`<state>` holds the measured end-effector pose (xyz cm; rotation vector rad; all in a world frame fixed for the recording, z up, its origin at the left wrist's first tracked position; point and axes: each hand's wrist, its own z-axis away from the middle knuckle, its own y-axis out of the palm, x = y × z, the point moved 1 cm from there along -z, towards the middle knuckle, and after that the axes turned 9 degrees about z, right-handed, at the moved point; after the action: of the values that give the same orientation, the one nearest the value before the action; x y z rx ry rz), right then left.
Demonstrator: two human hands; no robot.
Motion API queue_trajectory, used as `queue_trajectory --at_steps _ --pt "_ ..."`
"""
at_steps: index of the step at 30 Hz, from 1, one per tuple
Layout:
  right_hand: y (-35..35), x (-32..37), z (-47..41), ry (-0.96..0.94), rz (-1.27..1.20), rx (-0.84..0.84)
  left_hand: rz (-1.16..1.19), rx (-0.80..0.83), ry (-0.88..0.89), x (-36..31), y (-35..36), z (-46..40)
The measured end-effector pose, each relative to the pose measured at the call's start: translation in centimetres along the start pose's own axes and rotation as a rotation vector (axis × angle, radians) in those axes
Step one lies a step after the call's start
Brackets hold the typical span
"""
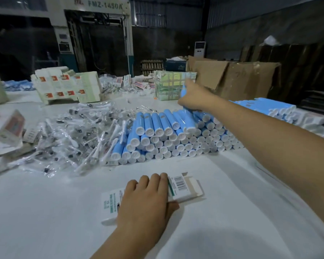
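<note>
A flat white carton point(185, 187) with a barcode and an open end flap lies on the white table point(45, 212) in front of me. My left hand point(146, 199) rests on it, fingers straight and thumb against its near edge. My right hand point(192, 97) reaches far forward and grips a blue tube point(183, 91) with a white cap, just above the stack of blue tubes point(168, 139). The stack lies several rows high, with the white caps facing me.
A heap of brush heads in clear bags point(73, 135) lies left of the stack. Printed cartons point(65, 86) stand behind it, and a taped box point(168, 86) beyond my right hand. More blue tubes point(266, 107) lie at right. Brown cardboard boxes point(241, 77) and a machine point(99, 34) stand behind.
</note>
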<state>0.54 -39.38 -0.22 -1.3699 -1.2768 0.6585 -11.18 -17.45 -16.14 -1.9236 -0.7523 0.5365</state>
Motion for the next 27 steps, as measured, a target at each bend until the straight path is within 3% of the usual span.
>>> queue_trajectory --at_steps 2,4,7,13,21,27 --pt "-0.7 -1.4 3.5 0.012 -0.391 -0.099 0.029 0.053 -0.079 0.0 -0.3 0.0" --pt "0.0 -3.4 7.3 0.051 -0.722 -0.188 0.036 -0.003 -0.114 0.3 0.0 0.1" --pt "3.5 -6.1 12.8 0.198 -1.048 -0.352 0.007 -0.018 -0.148 0.7 0.1 0.0" --pt "9.2 -6.0 17.8 0.355 -1.185 -0.373 -0.034 -0.003 -0.180 0.5 -0.1 0.3" --pt "11.9 -4.9 19.2 0.299 -1.158 -0.112 0.020 -0.002 -0.193 0.0 -0.7 0.7" --pt "11.2 -5.7 18.6 0.470 -1.268 -0.187 0.043 0.024 -0.180 0.1 -1.1 0.8"
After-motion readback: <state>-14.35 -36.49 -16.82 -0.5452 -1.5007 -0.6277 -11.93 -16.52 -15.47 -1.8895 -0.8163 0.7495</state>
